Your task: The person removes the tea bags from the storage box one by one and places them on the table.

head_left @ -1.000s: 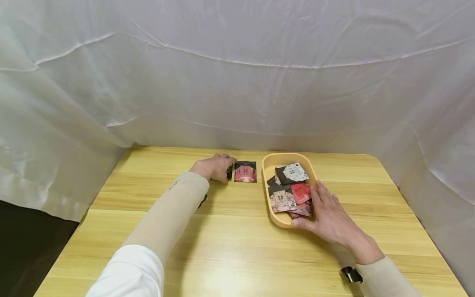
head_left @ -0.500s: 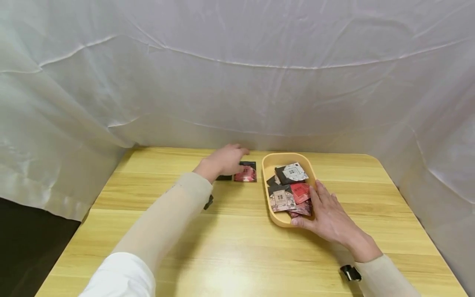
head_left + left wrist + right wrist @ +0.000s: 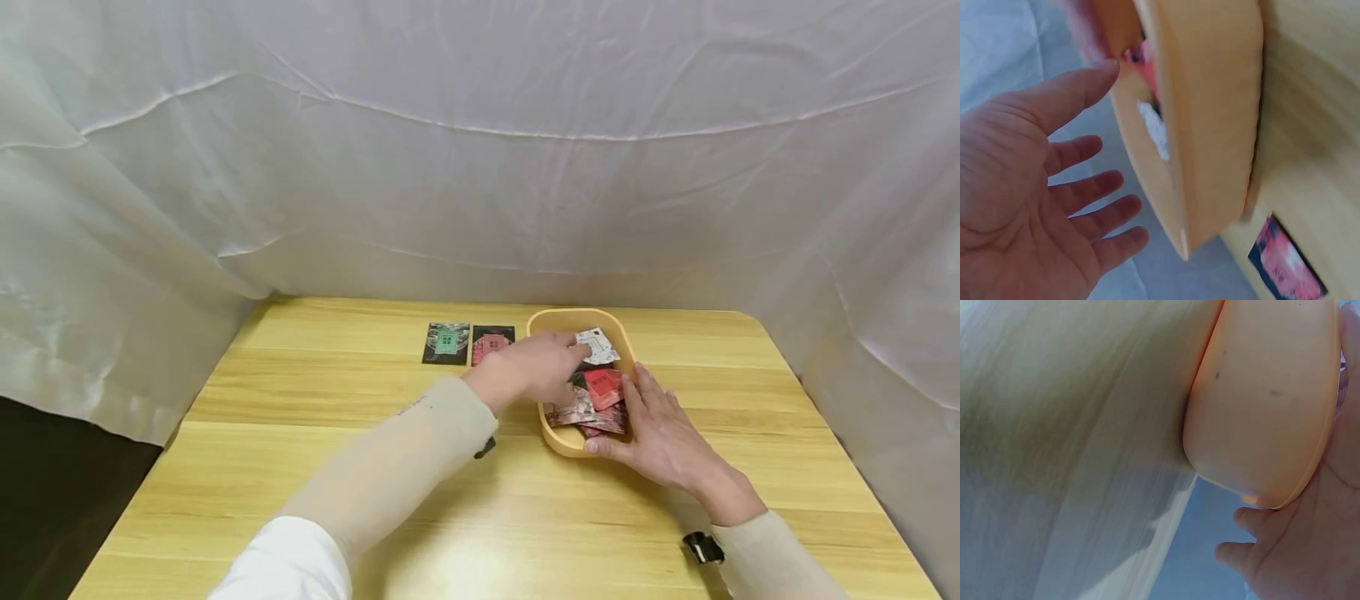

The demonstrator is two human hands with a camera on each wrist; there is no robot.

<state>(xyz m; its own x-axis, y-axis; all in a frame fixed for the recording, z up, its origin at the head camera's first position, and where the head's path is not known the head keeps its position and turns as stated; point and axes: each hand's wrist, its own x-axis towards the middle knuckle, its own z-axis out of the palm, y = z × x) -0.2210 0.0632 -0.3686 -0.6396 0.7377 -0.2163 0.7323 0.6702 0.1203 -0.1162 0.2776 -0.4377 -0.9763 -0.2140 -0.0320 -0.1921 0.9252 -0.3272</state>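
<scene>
Touching the peach tray (image 3: 564,447) with relaxed fingers, the right hand (image 3: 667,437) lies nearest, the left hand (image 3: 536,367) hovers loosely spread above the packets (image 3: 604,388) inside, with a green-labelled packet (image 3: 447,342) and pink-labelled packet (image 3: 492,342) farther off on the counter (image 3: 630,542).

No txt legible: marks on green-label pkt (image 3: 446,343), pink-label pkt (image 3: 492,340) (both ctr), red pkt (image 3: 604,387) (R of ctr), L sleeve (image 3: 397,467) (lower ctr) too sm.

Curtained-off spot, type of room unclear.
Creased pale grey cloth (image 3: 480,183) hangs behind and along both sides of wood-grain surface (image 3: 285,400); dark gap (image 3: 52,508) at lower left, under cloth's edge.
</scene>
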